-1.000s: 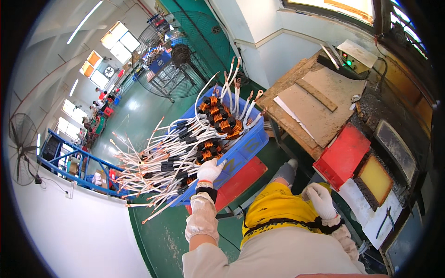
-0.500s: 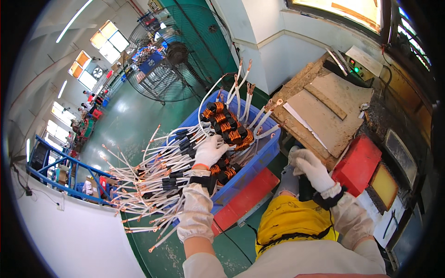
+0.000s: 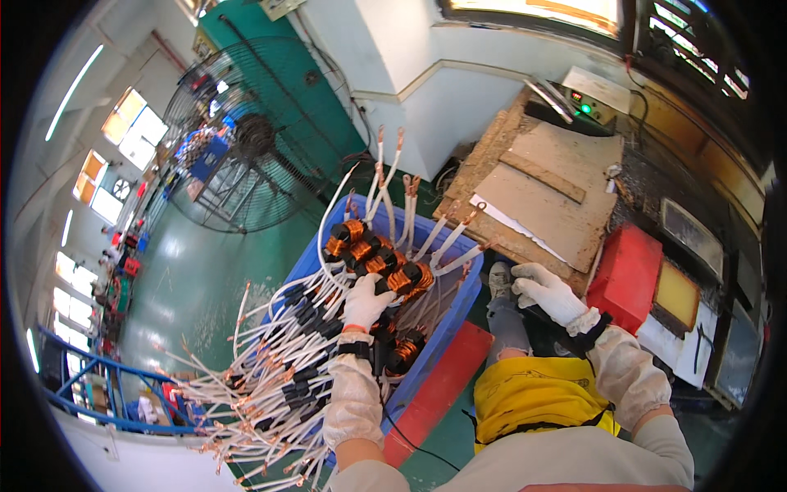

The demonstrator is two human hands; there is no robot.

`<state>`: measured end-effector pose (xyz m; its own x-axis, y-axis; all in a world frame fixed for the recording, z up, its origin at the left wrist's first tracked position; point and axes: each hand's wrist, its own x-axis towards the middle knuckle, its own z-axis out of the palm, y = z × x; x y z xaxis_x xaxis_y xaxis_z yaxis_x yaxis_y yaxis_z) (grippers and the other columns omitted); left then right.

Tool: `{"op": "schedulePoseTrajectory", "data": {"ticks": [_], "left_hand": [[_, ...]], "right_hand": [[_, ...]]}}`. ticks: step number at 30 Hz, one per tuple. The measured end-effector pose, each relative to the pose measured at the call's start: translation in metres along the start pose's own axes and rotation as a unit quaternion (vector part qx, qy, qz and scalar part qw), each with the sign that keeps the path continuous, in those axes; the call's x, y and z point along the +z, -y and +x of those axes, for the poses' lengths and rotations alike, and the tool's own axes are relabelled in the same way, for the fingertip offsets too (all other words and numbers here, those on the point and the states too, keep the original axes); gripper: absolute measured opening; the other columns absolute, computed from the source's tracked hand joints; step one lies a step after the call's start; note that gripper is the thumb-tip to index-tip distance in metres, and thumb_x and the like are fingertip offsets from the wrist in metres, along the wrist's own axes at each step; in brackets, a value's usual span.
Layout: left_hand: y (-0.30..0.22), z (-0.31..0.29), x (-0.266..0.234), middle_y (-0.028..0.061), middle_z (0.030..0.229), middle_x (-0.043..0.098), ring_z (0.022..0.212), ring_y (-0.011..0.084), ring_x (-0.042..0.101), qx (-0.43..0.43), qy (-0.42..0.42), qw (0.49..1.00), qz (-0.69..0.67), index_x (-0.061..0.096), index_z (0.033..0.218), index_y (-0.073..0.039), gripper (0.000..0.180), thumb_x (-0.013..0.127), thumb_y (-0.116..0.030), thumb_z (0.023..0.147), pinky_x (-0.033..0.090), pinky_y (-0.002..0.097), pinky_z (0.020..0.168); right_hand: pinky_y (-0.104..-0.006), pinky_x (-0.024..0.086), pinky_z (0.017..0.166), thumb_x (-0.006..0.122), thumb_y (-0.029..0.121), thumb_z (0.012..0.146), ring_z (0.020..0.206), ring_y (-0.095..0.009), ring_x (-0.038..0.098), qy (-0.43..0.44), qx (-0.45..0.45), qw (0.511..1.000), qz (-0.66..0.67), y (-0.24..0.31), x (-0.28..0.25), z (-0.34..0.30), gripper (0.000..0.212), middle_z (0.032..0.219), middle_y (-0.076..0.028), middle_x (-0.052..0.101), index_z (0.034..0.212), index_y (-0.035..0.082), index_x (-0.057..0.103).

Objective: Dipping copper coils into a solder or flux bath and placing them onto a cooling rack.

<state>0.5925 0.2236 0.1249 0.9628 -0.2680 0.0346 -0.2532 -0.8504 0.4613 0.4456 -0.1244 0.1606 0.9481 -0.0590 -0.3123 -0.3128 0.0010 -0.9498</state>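
Note:
My left hand point(image 3: 366, 303), in a white glove, reaches into a blue plastic crate point(image 3: 452, 316). Its fingers are bent around a copper-wound coil with black ends, which the glove partly covers. More coils point(image 3: 404, 279) lie in a row just beyond the hand. Their thick white leads point(image 3: 270, 385) with copper lugs fan out over the crate's left side, and several others point(image 3: 409, 205) stand up at its far end. My right hand point(image 3: 548, 293), also gloved, hovers right of the crate in front of the workbench, fingers loosely bent and apart, with nothing visible in it.
A red box point(image 3: 625, 279) and a yellow-topped block point(image 3: 676, 299) stand on the right. Behind my right hand is a bench with a cardboard sheet point(image 3: 553, 197) and a control box point(image 3: 592, 102). A large caged fan point(image 3: 254, 135) stands at the far left. A red support point(image 3: 438, 394) borders the crate.
My view has swung, shifting the scene leftward. My left hand has moved nearer along the coil row, and a gap shows among the coils beside it. My right hand's fingers have spread slightly.

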Motion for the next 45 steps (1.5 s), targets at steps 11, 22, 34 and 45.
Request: {"op": "schedulePoseTrajectory", "data": {"ticks": [11, 22, 34, 45], "left_hand": [[-0.032, -0.007, 0.003, 0.0181, 0.095, 0.060, 0.092, 0.0344, 0.059, -0.045, -0.064, 0.995, -0.054, 0.060, 0.094, -0.002, 0.030, 0.065, -0.010, 0.066, 0.046, 0.0396, 0.084], [-0.169, -0.087, -0.122, 0.0077, 0.095, 0.056, 0.085, 0.0134, 0.052, 0.050, -0.138, 0.958, -0.245, 0.053, 0.092, -0.001, 0.034, 0.054, 0.012, 0.061, 0.042, 0.0253, 0.082], [-0.304, -0.104, -0.054, 0.0116, 0.104, 0.057, 0.094, 0.0171, 0.056, 0.113, 0.131, 0.871, -0.460, 0.054, 0.098, 0.004, 0.037, 0.058, 0.009, 0.062, 0.044, 0.0297, 0.088], [-0.414, -0.060, 0.088, 0.0071, 0.093, 0.059, 0.083, 0.0119, 0.056, 0.250, 0.224, 0.855, -0.395, 0.055, 0.100, 0.001, 0.036, 0.062, 0.004, 0.065, 0.047, 0.0255, 0.077]], "right_hand": [[-0.0279, 0.050, 0.079, 0.049, 0.022, 0.095, 0.086, -0.015, 0.060, 0.021, 0.071, 0.995, -0.067, -0.019, -0.038, -0.057, 0.036, 0.101, -0.010, 0.061, 0.123, 0.000, 0.050], [-0.0308, 0.046, 0.090, 0.054, 0.024, 0.093, 0.101, -0.019, 0.059, 0.086, -0.129, 0.984, -0.085, 0.009, -0.019, -0.071, 0.040, 0.111, -0.010, 0.062, 0.125, 0.001, 0.050], [-0.0402, 0.049, 0.080, 0.068, 0.010, 0.072, 0.097, -0.035, 0.058, -0.484, -0.245, 0.696, -0.471, -0.045, -0.143, -0.175, 0.044, 0.116, -0.017, 0.055, 0.114, 0.007, 0.057], [-0.0223, 0.046, 0.056, 0.064, 0.026, 0.088, 0.064, -0.008, 0.050, -0.285, -0.276, 0.862, 0.317, -0.052, -0.232, -0.209, 0.081, 0.124, -0.009, 0.051, 0.148, 0.007, 0.013]]}}
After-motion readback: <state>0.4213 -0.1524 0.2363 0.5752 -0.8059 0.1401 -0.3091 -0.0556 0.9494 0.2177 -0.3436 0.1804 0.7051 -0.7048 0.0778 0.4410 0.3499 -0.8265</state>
